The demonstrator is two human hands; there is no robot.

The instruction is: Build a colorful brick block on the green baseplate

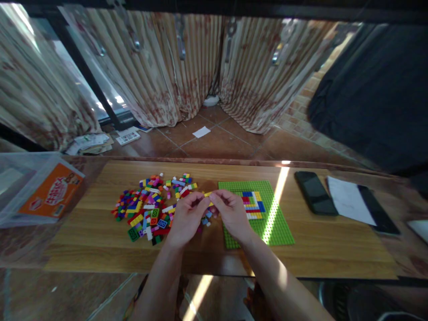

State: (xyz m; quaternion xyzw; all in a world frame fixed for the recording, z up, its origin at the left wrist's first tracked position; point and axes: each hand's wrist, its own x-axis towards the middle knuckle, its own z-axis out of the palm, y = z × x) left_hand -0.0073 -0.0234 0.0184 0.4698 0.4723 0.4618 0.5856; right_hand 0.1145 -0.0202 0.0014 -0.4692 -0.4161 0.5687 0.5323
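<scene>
My left hand (186,217) and my right hand (232,213) meet above the wooden table (334,249), both pinching a small yellow brick (207,194) between their fingertips. Left of the hands lies a pile of loose coloured bricks (149,207). Under and to the right of my right hand sits a green baseplate (277,223) carrying a small patch of blue, yellow, red and white bricks (253,205).
A clear plastic box with an orange label (50,191) stands at the table's left end. Two dark phones (314,192) (381,209) and a white paper (349,199) lie at the right. Curtains (150,71) and scattered papers (96,142) are on the tiled floor beyond.
</scene>
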